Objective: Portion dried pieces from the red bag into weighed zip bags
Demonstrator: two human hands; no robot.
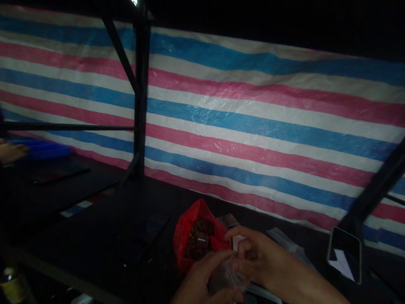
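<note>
Lower centre: left hand (202,278) and right hand (253,255) both pinch a clear plastic bag (226,276), mouth held apart beside red bag (190,230) of dark bits on surface (104,236).

Hands of the wearer: two, a left hand (202,278) and a right hand (259,259), both closed on one clear bag (226,276).
Other hands: one hand (11,152) at the left edge.
Red bags: one red bag (190,230), open, with many small dark pieces inside, too many and too dim to count.
Phones: one phone (344,253), leaning at the right.
Blue trays: one tray (47,150).
Posts: one upright post (141,93).
Striped tarps: one tarp (268,122).
Bottles: one bottle (12,287), bottom left.
</note>
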